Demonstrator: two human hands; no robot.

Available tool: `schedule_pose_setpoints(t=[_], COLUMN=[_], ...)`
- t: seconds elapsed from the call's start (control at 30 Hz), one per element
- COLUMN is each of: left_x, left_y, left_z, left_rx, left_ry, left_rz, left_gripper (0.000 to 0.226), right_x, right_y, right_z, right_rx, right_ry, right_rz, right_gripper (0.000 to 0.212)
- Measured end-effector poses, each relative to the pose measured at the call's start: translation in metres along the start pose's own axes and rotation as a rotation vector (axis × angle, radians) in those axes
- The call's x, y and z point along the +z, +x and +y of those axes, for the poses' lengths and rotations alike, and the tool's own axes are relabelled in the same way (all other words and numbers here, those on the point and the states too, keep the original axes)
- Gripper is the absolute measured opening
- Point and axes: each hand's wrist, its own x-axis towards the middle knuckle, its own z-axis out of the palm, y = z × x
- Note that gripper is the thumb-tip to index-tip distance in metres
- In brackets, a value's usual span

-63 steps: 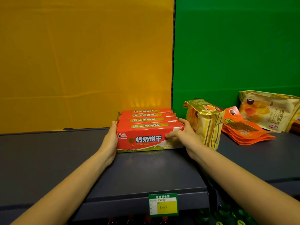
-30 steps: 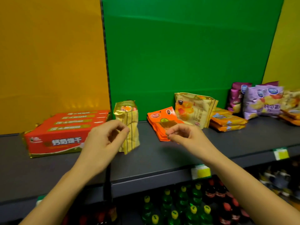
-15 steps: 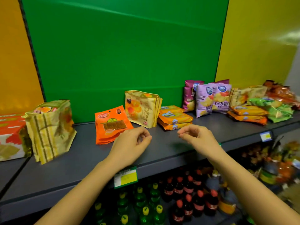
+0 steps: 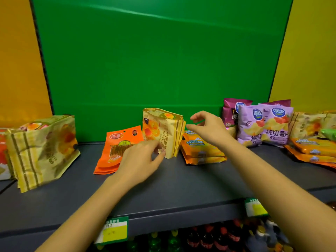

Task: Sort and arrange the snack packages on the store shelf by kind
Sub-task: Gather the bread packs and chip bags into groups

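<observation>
On shelf (image 4: 181,188) centre, sorting croissant bag (image 4: 163,130): left hand (image 4: 143,160) at its lower corner, grip unclear; right hand (image 4: 209,130) loosely open, empty. Next, likely: grasp, move beside matching bags (image 4: 41,148).

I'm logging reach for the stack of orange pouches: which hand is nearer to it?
Left. The left hand lies across the right edge of the orange pouches in this view; the right hand hovers past the upright croissant bag, farther right.

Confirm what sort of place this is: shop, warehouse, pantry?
Most likely a shop aisle, perhaps staged given the plain green back panel. Cues: price tags on the front edge of the grey shelf, snack packs such as purple chip bags on it, bottled drinks racked below.
</observation>
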Motion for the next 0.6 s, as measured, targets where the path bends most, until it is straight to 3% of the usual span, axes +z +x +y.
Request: schedule_pose_setpoints(t=[0.23,0.37,0.47,0.6], left_x=[-0.029,-0.067,-0.094,-0.122], left_y=[-0.010,-0.034,-0.051,-0.053], left_z=[-0.033,-0.058,-0.073,-0.083], left_rx=[-0.112,-0.225,-0.327,-0.504], left_ry=[0.252,0.480,0.605,0.713], left_rz=[0.107,0.106,0.122,0.184], left_gripper=[0.051,0.047,0.049,0.063], right_x=[0.037,0.051,0.059,0.064], right_y=[0.066,0.087,0.092,0.093], right_z=[-0.037,-0.048,-0.049,-0.049], right_rx=[-0.125,-0.032,0.065,0.008], right_ry=[-0.314,-0.478,-0.506,-0.538], right_rz=[-0.143,-0.314,-0.456,-0.406], right_gripper=[0.086,0.104,0.102,0.067])
